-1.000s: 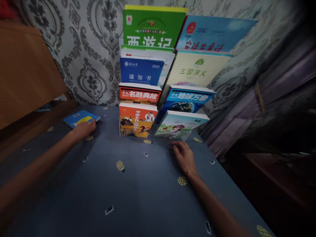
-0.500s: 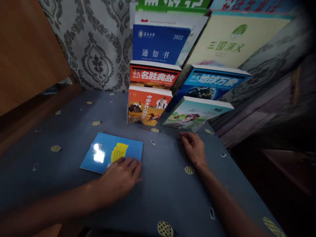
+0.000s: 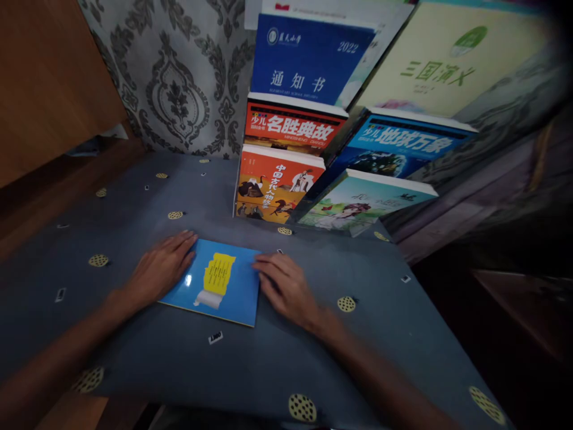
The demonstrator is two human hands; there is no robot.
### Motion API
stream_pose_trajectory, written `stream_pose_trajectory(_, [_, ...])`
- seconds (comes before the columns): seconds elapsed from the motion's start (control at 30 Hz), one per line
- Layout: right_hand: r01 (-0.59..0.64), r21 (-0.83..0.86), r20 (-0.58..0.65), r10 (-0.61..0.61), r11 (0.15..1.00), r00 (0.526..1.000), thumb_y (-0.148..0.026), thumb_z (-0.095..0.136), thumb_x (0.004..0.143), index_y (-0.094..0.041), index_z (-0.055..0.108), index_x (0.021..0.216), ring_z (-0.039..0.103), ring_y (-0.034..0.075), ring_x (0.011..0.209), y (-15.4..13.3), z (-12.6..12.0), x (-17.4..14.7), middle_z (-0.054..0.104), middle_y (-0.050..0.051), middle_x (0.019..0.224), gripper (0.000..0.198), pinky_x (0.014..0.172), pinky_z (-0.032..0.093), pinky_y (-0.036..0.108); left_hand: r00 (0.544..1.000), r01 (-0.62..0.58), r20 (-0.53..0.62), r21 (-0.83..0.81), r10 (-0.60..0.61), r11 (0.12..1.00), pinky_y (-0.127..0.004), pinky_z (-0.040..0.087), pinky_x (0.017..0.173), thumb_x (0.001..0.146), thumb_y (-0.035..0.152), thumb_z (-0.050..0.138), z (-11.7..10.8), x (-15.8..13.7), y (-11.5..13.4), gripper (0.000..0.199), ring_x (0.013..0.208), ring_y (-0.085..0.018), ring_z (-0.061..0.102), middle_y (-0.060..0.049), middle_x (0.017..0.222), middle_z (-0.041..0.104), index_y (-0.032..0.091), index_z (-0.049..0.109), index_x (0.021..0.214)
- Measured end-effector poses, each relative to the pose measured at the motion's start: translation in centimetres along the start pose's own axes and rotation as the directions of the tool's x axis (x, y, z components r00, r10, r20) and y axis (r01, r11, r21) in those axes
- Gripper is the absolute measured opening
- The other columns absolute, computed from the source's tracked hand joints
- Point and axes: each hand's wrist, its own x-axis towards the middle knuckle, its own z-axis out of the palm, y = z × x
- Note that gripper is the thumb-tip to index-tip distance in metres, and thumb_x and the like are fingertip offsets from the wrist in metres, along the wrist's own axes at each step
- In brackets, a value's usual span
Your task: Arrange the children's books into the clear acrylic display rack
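My left hand (image 3: 161, 272) lies flat, fingers loosely spread, on the left edge of a thin blue booklet with a yellow torn-paper panel (image 3: 217, 288). My right hand (image 3: 286, 286) rests open at its right edge, fingers lightly spread. The booklet lies flat on the grey-blue patterned tablecloth (image 3: 250, 364), near a tiered rack of colourful books (image 3: 313, 137).

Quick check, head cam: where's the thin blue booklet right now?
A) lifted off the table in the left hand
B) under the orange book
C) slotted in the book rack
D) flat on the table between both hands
D: the blue booklet lies flat on the grey tablecloth, with the left hand at its left edge and the right hand at its right edge.
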Motion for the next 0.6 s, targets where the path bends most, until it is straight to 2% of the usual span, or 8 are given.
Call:
stream_pose_trajectory(0.13, [0.118,0.059,0.17,-0.126,0.991,0.977,-0.022,0.045,0.1,-0.017,0.062,0.127,0.059,0.023,0.124,-3.9,2.9,3.1,0.066,0.013,0.13,0.032,0.106,0.05,0.042,0.999,0.024,-0.021,-0.048,-0.025,0.999,-0.045,0.047,0.11,0.1,0.037,0.031,-0.1,-0.1,-0.7,0.049,0.132,-0.028,0.056,-0.011,0.143,0.06,0.016,0.057,0.137])
stream_pose_trajectory(0.2, [0.121,0.048,0.275,-0.13,0.991,0.953,-0.027,0.048,0.1,-0.013,0.056,0.135,0.052,0.025,0.133,-5.3,4.4,4.6,0.058,0.016,0.142,0.038,0.112,0.046,0.043,1.0,0.008,-0.027,-0.06,-0.01,0.998,-0.046,0.046,0.11,0.099,0.033,0.032,0.0,-0.2,-0.8,0.048,0.133,-0.028,0.055,-0.011,0.142,0.061,0.016,0.056,0.137])
stream_pose_trajectory(0.3, [0.079,0.007,0.36,-0.076,0.997,0.93,-0.036,0.05,0.101,-0.008,0.045,0.144,0.043,0.027,0.143,-6.3,6.5,6.2,0.048,0.021,0.151,0.052,0.118,0.039,0.047,0.999,-0.01,-0.034,-0.074,0.007,0.997,-0.048,0.046,0.11,0.096,0.027,0.032,0.3,-0.3,-0.9,0.049,0.133,-0.028,0.055,-0.011,0.142,0.061,0.017,0.055,0.138])
stream_pose_trajectory(0.43, [0.023,-0.08,0.39,0.01,0.997,0.921,-0.042,0.049,0.101,-0.001,0.039,0.147,0.031,0.03,0.15,-5.8,8.0,6.4,0.039,0.025,0.156,0.063,0.123,0.03,0.048,0.998,-0.003,-0.068,-0.089,-0.003,0.996,-0.047,0.046,0.11,0.099,0.033,0.029,0.5,-0.3,-1.0,0.049,0.131,-0.028,0.056,-0.011,0.139,0.063,0.015,0.058,0.134])
stream_pose_trajectory(0.6, [-0.107,-0.175,0.326,0.16,0.979,0.932,-0.05,0.049,0.099,0.001,0.039,0.147,0.027,0.034,0.151,-4.1,7.0,4.8,0.036,0.027,0.157,0.071,0.123,0.028,0.053,0.998,0.019,-0.062,-0.091,-0.025,0.996,-0.045,0.044,0.112,0.102,0.041,0.023,0.3,-0.1,-0.6,0.054,0.132,-0.027,0.056,-0.011,0.14,0.063,0.015,0.058,0.134])
